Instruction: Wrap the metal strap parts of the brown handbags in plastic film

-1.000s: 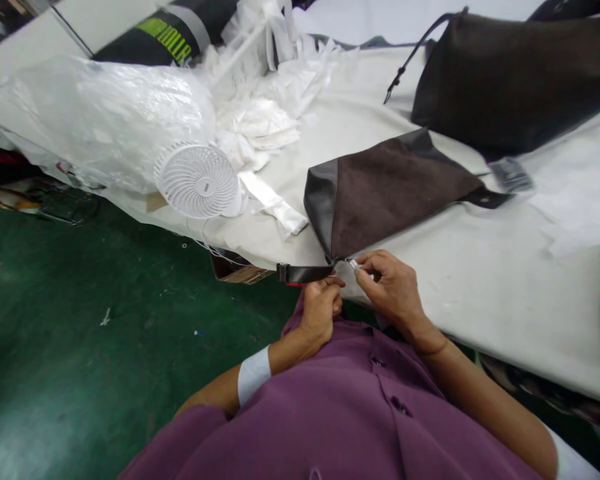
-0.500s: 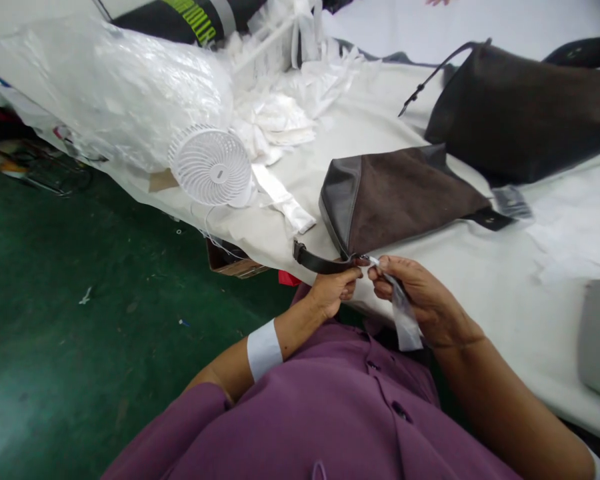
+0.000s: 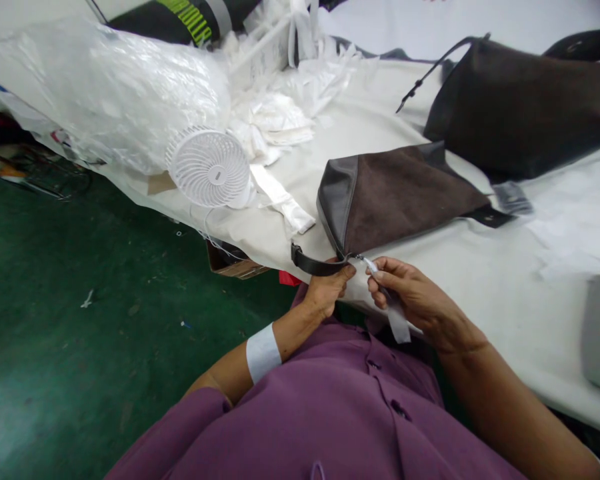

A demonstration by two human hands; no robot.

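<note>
A dark brown bag (image 3: 405, 197) with black leather ends lies on its side on the cloth-covered table. At its near corner my left hand (image 3: 330, 288) is closed on the end of the black strap (image 3: 317, 267), whose buckle sticks out to the left. Just to the right, my right hand (image 3: 405, 287) pinches a strip of thin white wrapping (image 3: 399, 323). The strip's upper end reaches the small metal hardware (image 3: 357, 257) at the bag's corner, and its lower end hangs below my fingers. How the strip is attached there is too small to make out.
A white fan (image 3: 210, 167) stands near the table's left edge, beside clear plastic sheeting (image 3: 125, 93) and crumpled white wrapping (image 3: 280, 120). A second, larger dark bag (image 3: 525, 110) lies at the back right. A cardboard box (image 3: 237, 267) is under the table edge.
The white strip has shifted slightly left and turned in my right fingers, with its hanging end now a little higher. My left hand has moved slightly left with the strap.
</note>
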